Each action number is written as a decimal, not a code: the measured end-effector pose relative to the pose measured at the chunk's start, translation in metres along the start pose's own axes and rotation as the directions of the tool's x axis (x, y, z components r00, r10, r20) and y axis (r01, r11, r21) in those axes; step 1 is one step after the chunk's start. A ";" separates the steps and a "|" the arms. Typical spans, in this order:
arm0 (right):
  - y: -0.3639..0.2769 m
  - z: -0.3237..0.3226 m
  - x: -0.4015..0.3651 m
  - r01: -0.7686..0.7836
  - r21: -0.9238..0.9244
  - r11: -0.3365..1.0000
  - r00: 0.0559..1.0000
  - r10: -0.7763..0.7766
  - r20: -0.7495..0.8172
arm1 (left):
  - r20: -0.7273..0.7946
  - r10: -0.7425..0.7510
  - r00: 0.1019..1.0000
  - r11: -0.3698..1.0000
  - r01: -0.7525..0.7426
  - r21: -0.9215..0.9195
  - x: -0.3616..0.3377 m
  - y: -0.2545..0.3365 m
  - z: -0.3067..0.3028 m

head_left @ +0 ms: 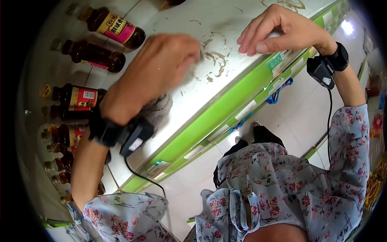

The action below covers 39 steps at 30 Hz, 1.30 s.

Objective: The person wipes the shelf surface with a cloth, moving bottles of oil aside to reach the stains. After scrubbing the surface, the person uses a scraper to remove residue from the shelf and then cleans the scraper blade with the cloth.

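Clearly, a grey cloth [160, 112] lies near the left hand [163, 60], its grip impossible to tell, well apart from the loosely open right hand [282, 30].

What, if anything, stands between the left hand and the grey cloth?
Nothing visible does: the grey cloth shows close to the left hand, though whatever lies under the hand is hidden.

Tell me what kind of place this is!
It's probably a shop, maybe a grocery store. Dark bottles with bright labels are lined up on a white shelf, and the shelf's green edge holds little cards that look like price tags.
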State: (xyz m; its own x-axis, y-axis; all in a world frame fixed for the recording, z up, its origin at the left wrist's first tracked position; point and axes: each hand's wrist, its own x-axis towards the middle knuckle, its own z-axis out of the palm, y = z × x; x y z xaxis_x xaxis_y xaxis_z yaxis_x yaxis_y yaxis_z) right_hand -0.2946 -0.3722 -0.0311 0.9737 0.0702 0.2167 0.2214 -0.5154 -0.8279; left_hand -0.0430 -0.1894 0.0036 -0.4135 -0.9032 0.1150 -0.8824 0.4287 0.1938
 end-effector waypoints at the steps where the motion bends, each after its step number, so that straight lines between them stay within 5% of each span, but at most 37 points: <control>1: 0.002 -0.001 0.000 0.015 -0.002 1.000 1.000 -0.015 -0.005 | 0.086 -0.036 0.996 0.999 0.036 -0.002 -0.011 0.012 -0.007; 7: -0.001 -0.001 0.001 -0.047 0.023 0.999 0.999 0.047 -0.003 | 0.075 -0.052 0.996 0.999 0.052 -0.010 -0.005 0.000 -0.005; 10: 0.008 -0.002 0.009 -0.008 -0.105 0.994 1.000 0.007 -0.006 | 0.038 -0.061 0.997 0.997 0.062 -0.041 0.008 -0.010 -0.003; 16: 0.010 0.000 0.009 0.020 -0.092 0.996 1.000 -0.022 -0.019 | 0.112 -0.066 0.991 0.997 0.069 -0.025 -0.019 0.021 -0.012; 29: 0.002 -0.003 0.001 -0.046 0.021 0.999 0.999 0.045 0.018 | 0.022 -0.062 0.998 0.998 0.062 -0.033 -0.012 0.009 -0.003; 33: 0.009 0.000 0.009 -0.005 -0.132 0.991 1.000 0.003 -0.011 | -0.039 -0.055 0.998 0.998 0.056 0.038 0.002 -0.008 0.004; 39: 0.009 0.002 0.006 0.017 -0.086 0.996 1.000 -0.019 -0.019 | 0.099 -0.093 0.991 0.996 0.091 0.024 -0.021 0.020 -0.010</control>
State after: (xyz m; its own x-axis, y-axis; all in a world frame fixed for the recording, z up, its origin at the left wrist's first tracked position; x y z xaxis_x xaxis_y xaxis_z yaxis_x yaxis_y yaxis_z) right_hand -0.2863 -0.3743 -0.0385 0.9681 0.0638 0.2422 0.2329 -0.5853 -0.7766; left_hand -0.0494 -0.1613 0.0146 -0.3502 -0.9367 -0.0005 -0.9214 0.3444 0.1802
